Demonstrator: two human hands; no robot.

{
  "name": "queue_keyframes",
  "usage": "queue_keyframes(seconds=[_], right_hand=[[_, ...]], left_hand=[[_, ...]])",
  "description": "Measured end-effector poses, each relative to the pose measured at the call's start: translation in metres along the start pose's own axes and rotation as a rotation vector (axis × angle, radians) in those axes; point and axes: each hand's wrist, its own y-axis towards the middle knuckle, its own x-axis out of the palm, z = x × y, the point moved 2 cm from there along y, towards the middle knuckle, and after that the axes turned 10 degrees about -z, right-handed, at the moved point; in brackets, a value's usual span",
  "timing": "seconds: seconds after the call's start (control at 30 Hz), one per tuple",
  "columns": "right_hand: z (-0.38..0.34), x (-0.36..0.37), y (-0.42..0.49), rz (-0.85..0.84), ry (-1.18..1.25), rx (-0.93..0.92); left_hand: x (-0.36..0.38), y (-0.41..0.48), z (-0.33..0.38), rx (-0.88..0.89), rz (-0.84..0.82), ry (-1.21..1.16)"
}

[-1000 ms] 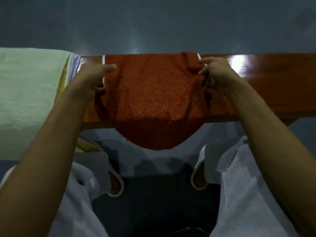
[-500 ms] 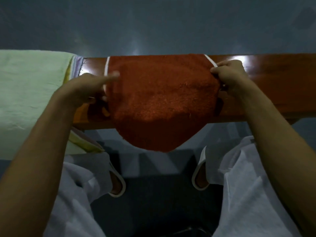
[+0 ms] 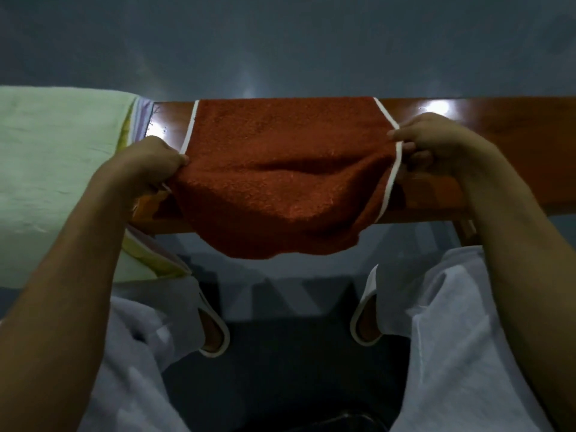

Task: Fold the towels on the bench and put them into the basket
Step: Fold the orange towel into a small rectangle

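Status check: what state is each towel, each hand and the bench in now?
Glossy brown wooden bench: partly covered, right end bare.
Rust-red terry towel with white trim: lies across the bench, near part hanging over the front edge.
Left hand: pinches its left edge.
Right hand: pinches its right edge.
Pale green towel: draped over the bench's left end, not held.

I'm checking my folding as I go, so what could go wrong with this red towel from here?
The red towel sags in the middle between the left hand and right hand, so the fold may come out uneven. Its near part hangs past the front edge of the bench; if a pinch slips, it could slide off.
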Motion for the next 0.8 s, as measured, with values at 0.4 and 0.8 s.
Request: queue_keyframes(seconds=[0.4, 0.8], right_hand=[[0.003, 0.018, 0.028, 0.669, -0.644, -0.254], [0.03, 0.058, 0.041, 0.353, -0.871, -0.278]], left_hand=[[0.052, -0.014, 0.034, 0.497, 0.39, 0.302], [0.082, 0.009, 0.027, 0.6, 0.242, 0.464]])
